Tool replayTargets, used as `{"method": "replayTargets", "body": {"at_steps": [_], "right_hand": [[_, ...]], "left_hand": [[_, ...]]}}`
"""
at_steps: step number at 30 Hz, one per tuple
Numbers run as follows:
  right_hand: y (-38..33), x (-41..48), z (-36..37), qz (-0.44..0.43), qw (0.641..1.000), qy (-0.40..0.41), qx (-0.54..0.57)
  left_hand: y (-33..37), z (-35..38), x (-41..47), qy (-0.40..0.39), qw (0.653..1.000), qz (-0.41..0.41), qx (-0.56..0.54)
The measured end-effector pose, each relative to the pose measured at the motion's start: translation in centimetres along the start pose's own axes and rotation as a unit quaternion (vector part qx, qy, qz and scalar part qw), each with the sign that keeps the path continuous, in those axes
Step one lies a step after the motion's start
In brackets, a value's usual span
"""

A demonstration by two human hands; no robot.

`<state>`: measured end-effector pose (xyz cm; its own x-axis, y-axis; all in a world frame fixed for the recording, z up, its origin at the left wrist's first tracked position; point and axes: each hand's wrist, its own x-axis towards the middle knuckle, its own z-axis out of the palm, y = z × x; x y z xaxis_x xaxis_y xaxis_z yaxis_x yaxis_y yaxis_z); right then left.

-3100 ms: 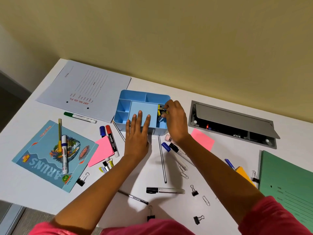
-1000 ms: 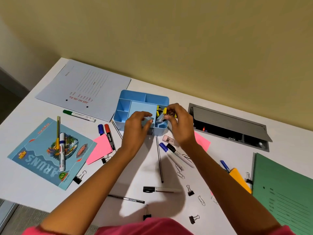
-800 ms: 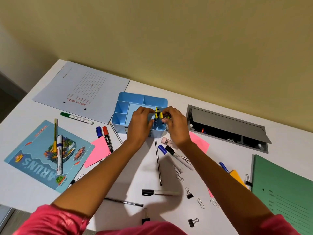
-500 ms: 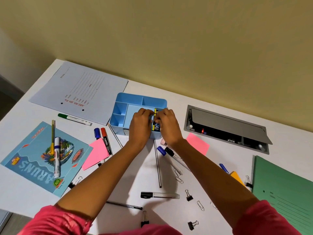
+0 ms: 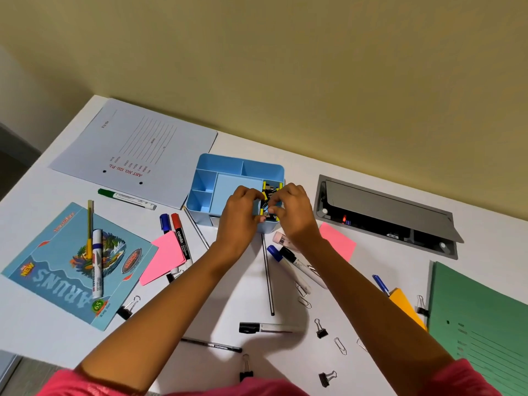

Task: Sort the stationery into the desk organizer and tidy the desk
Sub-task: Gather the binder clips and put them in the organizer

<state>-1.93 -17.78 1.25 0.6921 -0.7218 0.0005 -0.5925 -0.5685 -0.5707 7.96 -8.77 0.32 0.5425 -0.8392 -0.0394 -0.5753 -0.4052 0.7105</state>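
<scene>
Blue plastic desk organizer (image 5: 238, 170) stands mid-bench (image 5: 285, 352), its right compartment packed with yellow-and-black binder clips (image 5: 271, 187) where left hand (image 5: 240, 214) and right hand (image 5: 291, 211), fingers curled, pinch the contents; other compartments empty.

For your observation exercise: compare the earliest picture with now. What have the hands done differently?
The left hand left the organizer's flat middle and joined the right hand at the clip compartment, both pinching there. Loose pens, clips and folders stayed put.
</scene>
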Motion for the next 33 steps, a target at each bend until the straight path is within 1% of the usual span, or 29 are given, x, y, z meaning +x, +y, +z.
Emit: {"method": "replayTargets", "body": {"at_steps": [2,4,8,10,13,18,20,21,23,25,28,33], "right_hand": [[0.1,-0.2,-0.4,0.034,0.998,-0.046,0.002],[0.3,-0.3,-0.5,0.054,0.997,-0.053,-0.002],[0.2,-0.2,-0.4,0.071,0.997,-0.015,0.001],[0.1,0.1,-0.3,0.072,0.997,0.002,-0.016],[-0.1,0.7,0.1,0.062,0.997,0.031,-0.029],[0.1,1.1,0.3,0.049,0.996,0.052,-0.055],[0.3,0.9,0.1,0.052,0.997,0.052,-0.036],[0.3,0.8,-0.1,0.057,0.997,0.051,-0.009],[0.4,0.5,-0.3,0.054,0.997,0.036,0.053],[0.5,0.3,-0.3,0.032,0.997,-0.002,0.066],[0.4,0.5,-0.2,0.02,0.999,-0.03,0.038],[0.0,1.1,-0.1,0.0,0.999,-0.026,-0.03]], "left_hand": [[0.0,-0.1,0.3,0.0,1.0,-0.007,-0.002],[0.1,-0.1,0.6,0.002,1.0,-0.02,0.0],[0.5,-0.2,1.2,0.009,0.999,-0.04,0.015],[0.7,-0.2,1.5,0.021,0.998,-0.041,0.032],[1.1,-0.1,2.1,0.042,0.997,-0.044,0.052],[1.6,0.0,3.0,0.064,0.995,-0.056,0.06],[1.6,0.1,3.1,0.064,0.994,-0.056,0.067],[1.7,0.1,3.0,0.063,0.994,-0.056,0.069],[1.6,0.2,2.7,0.064,0.995,-0.049,0.064],[1.6,0.3,2.3,0.061,0.996,-0.039,0.052],[1.3,0.4,1.7,0.046,0.997,-0.033,0.044],[1.5,0.5,1.4,0.017,0.997,-0.016,0.067]]}}
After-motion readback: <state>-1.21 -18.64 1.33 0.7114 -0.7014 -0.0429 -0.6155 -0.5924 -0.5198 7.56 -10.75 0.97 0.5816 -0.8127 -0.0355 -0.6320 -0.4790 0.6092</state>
